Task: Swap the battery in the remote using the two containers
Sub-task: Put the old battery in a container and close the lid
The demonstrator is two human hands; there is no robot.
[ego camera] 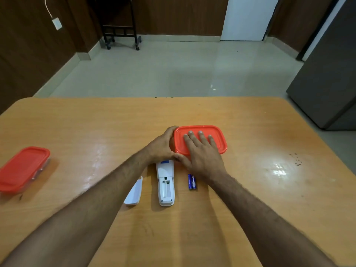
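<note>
Hands meet on the orange-lidded rectangular plastic container [215, 138] at the middle of the wooden table [250, 185]: the right hand [200, 153] lies flat on its lid with fingers spread, and the left hand [163, 145] cups its left end. Just nearer lie the white remote [165, 182], back up with its battery bay open, the white battery cover [133, 192] to its left and blue batteries [192, 182] to its right. A second orange-lidded container [23, 168] sits far left.

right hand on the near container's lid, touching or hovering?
Touching. The head view shows the right hand lying flat on the orange lid, fingers spread across its top with no gap visible.
</note>
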